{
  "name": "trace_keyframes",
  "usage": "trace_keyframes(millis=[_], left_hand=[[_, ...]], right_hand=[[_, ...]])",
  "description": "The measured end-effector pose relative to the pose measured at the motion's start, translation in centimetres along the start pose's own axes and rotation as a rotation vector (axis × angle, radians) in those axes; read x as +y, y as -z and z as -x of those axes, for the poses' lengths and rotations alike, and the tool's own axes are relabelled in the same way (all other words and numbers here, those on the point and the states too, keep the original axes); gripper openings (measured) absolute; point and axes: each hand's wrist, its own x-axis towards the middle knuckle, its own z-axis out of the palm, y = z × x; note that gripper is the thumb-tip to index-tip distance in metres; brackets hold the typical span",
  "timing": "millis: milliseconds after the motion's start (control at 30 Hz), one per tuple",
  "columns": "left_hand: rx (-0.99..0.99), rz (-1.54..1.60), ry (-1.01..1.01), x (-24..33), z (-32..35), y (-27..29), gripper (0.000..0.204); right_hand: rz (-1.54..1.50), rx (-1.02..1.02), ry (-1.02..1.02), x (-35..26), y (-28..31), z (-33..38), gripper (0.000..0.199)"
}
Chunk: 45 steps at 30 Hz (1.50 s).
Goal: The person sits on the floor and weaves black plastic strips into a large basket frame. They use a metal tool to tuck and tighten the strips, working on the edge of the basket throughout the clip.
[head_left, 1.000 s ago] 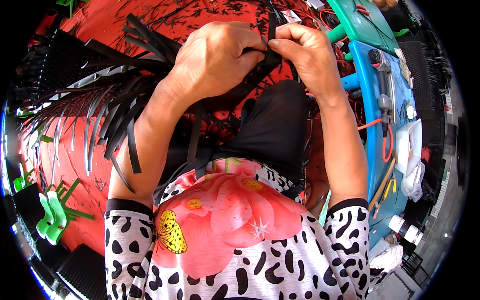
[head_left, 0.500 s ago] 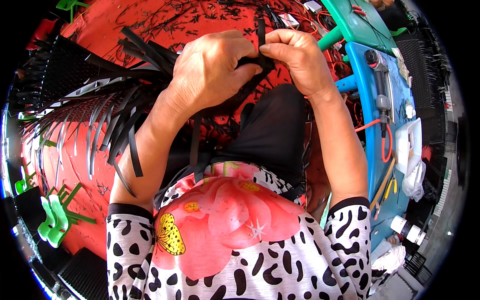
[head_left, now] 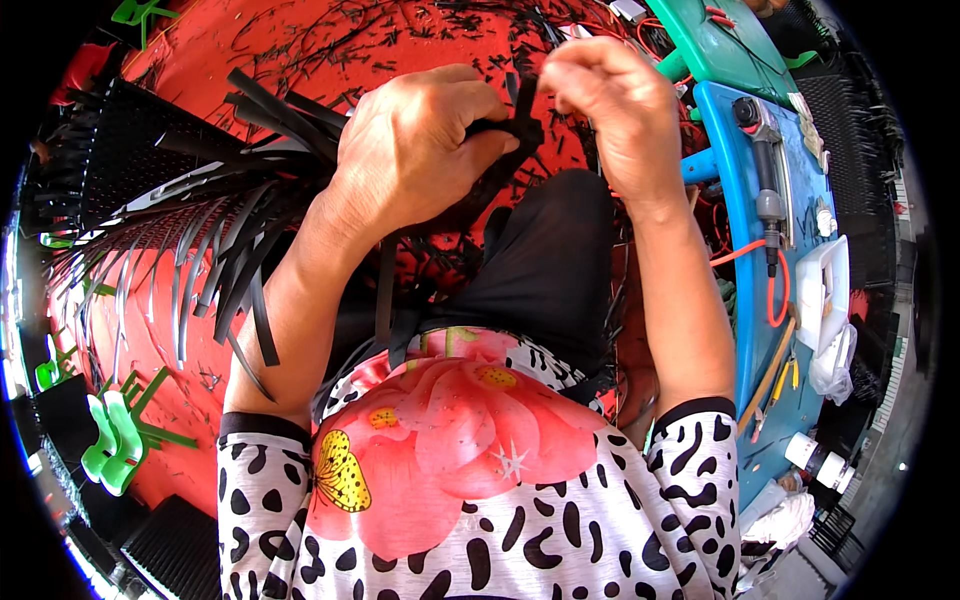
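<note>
My left hand (head_left: 415, 135) is closed around a bundle of flat black strips (head_left: 235, 250), pinching it between thumb and fingers. The loose strip ends fan out to the left, under and over my left forearm. One short black strip (head_left: 524, 98) stands up from the end of the bundle, just right of my left fingertips. My right hand (head_left: 615, 105) is a little to the right of that strip, apart from it, its fingers curled and smeared by motion. Whether anything is between those fingers does not show.
Scattered black scraps lie on the red floor (head_left: 190, 75). At right, a blue table (head_left: 715, 110) carries a power tool (head_left: 765, 185) with an orange hose and a white tray (head_left: 822, 290). A green stool (head_left: 705, 45) stands beyond it. Small green chairs (head_left: 120, 440) are at left.
My right hand has let go of the upright strip and moved off to the right. My left hand keeps its grip on the bundle, nearly in place.
</note>
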Motion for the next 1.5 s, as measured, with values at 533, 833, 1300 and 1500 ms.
trace_keyframes(millis=[533,833,1300,1500], left_hand=[[-0.018,0.008,-0.027,-0.2,-0.1,-0.1,0.017],[-0.072,-0.023,-0.045,-0.1,-0.3,-0.2,0.022],[-0.130,0.127,0.013,0.0,-0.2,0.1,0.018],[-0.359,0.153,0.122,0.0,-1.2,1.7,0.020]], right_hand=[[-0.383,-0.041,-0.358,2.2,-1.4,1.0,0.015],[-0.483,-0.202,-0.379,3.7,-0.1,0.8,0.021],[-0.859,-0.247,-0.349,8.0,-1.4,4.1,0.028],[-0.802,-0.241,-0.347,7.4,-1.4,3.8,0.027]])
